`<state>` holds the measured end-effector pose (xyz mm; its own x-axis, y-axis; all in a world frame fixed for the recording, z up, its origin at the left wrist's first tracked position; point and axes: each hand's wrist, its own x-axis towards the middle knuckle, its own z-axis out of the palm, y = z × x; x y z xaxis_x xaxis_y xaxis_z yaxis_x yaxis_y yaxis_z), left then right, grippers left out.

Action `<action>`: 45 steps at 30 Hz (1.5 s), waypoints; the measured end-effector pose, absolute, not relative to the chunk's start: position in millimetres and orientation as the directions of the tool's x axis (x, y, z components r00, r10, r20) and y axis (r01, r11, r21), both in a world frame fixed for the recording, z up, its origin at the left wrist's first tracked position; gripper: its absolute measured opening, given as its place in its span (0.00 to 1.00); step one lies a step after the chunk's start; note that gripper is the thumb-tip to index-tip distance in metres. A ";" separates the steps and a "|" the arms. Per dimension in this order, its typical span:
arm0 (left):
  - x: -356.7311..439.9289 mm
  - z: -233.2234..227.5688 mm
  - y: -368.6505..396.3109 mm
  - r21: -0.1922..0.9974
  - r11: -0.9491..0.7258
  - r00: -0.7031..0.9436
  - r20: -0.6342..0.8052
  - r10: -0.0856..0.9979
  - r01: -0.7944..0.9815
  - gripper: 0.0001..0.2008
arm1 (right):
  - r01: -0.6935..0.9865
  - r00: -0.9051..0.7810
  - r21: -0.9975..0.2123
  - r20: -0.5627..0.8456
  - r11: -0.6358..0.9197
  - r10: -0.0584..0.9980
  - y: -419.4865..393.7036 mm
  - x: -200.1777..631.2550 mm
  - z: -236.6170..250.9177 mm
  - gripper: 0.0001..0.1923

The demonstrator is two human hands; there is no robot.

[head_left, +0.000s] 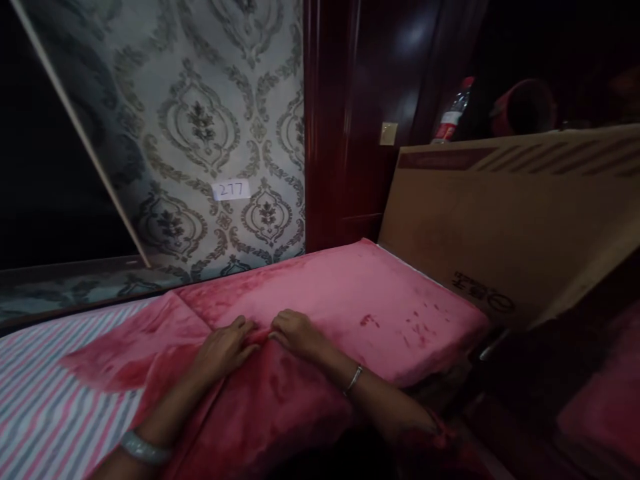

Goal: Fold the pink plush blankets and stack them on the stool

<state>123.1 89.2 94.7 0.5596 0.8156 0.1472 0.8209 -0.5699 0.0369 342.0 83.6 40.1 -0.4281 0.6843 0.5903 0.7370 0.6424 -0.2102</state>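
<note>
Left fingers: the left hand (225,347) lies palm down, fingers (240,328) curled narrow and pinching a ridge of the plush pink fleece blanket (350,300).
Right fingers: the right hand (297,332) sits just beside the left, knuckles up, fingers (280,328) bent and gripping the same ridge of fleece; the two hands almost touch.
Wrists: a pale bangle (143,450) on the left wrist, a thin silver bracelet (353,380) on the right.
Blanket: spread over the raised end of the bed, with a loose flap falling toward the person and another lying out to the left.
Striped sheet: a pink, white and grey striped bed sheet (45,393) lies under the left flap.
Cardboard: a large flat brown cardboard box (500,227) leans just beyond the blanket's right edge.
Behind: damask-patterned wallpaper (210,120) bearing a small white label (231,190), dark red wooden panelling (350,100), and a clear plastic bottle with a red label (453,113).
Risk: the pinch is shallow and the fleece is slippery, so the ridge could slide out of both hands; I judge a hard tug could also drag the spread part askew toward the box.
</note>
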 end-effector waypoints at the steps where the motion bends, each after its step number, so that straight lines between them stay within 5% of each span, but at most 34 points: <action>1: 128.5 92.1 92.4 0.020 -0.578 0.570 0.136 0.810 0.816 0.16 | 0.739 -0.435 -0.202 0.586 0.643 0.684 84.4 343.3 40.0 0.07; 6: 131.7 95.2 96.2 -0.022 -0.565 0.563 0.117 0.818 0.825 0.17 | 0.698 -0.481 -0.236 0.545 0.676 0.687 93.3 384.9 35.6 0.11; 14: 119.0 101.8 99.0 0.018 -0.581 0.574 0.134 0.808 0.814 0.15 | 0.852 -0.230 -0.355 0.406 0.385 0.884 80.5 526.7 20.9 0.20; 19: 119.7 109.6 97.3 0.036 -0.586 0.576 0.143 0.805 0.809 0.15 | 0.831 -0.274 -0.371 0.374 0.414 0.886 76.9 545.1 17.8 0.30; 28: 122.3 117.1 90.9 0.046 -0.578 0.566 0.157 0.810 0.815 0.14 | 0.859 -0.243 -0.315 0.444 0.405 0.862 88.3 507.0 8.8 0.03; 45: 123.7 119.1 84.8 0.056 -0.583 0.571 0.147 0.807 0.810 0.14 | 0.892 -0.097 -0.324 0.545 0.315 0.833 90.8 513.5 21.8 0.10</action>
